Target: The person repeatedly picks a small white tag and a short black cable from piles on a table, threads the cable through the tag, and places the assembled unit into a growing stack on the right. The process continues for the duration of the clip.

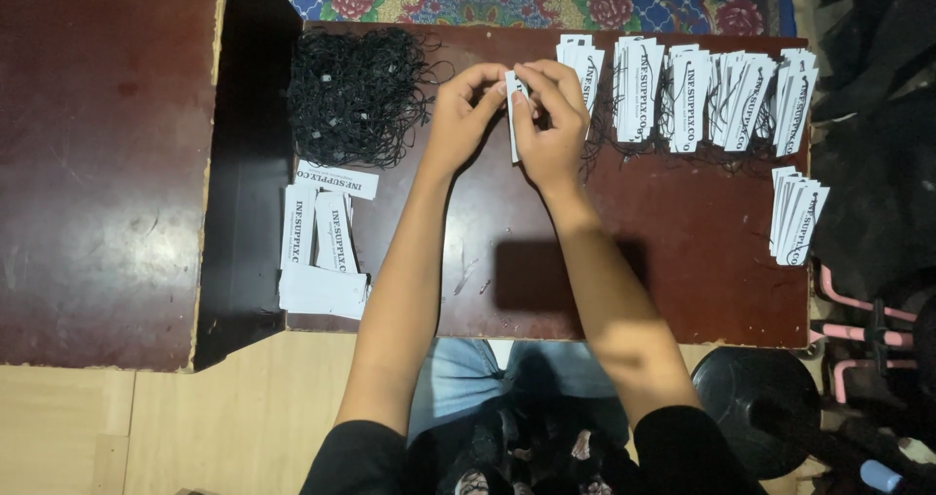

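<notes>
**Tag pinched between both hands, loose string and stacks close by**

While only the head view is on hand, it shows both hands raised together over the dark reddish-brown wooden table (546,261). Left hand (463,115) and right hand (548,124) meet fingertip to fingertip, both pinched on one narrow white paper tag with black print (513,115), held upright and edge-on to the camera. Whether a black string is already through it, cannot tell; the fingers cover the top end.

Left of the left hand, near but apart: a tangled heap of thin black string loops (359,95). Below that heap, toward the person: a flat pile of unstrung white paper tags (324,246), one lying crosswise on top.

Right of the right hand: a row of strung white tag bundles (682,95) leaning along the far edge, the nearest just beside the right knuckles. Farther right, near the table corner, a separate fanned white tag stack (798,214).

Risks, as judged:
- Thin paper gripped from both sides could crease or tear at the hole if the pull is uneven.
- Right knuckles sit so close to the nearest bundle that a sideways flick could topple it into the row.
- Pulling one loop out of the tangled heap likely drags others along.
- Dim light and black string on dark wood make a dropped loop hard to spot.
</notes>
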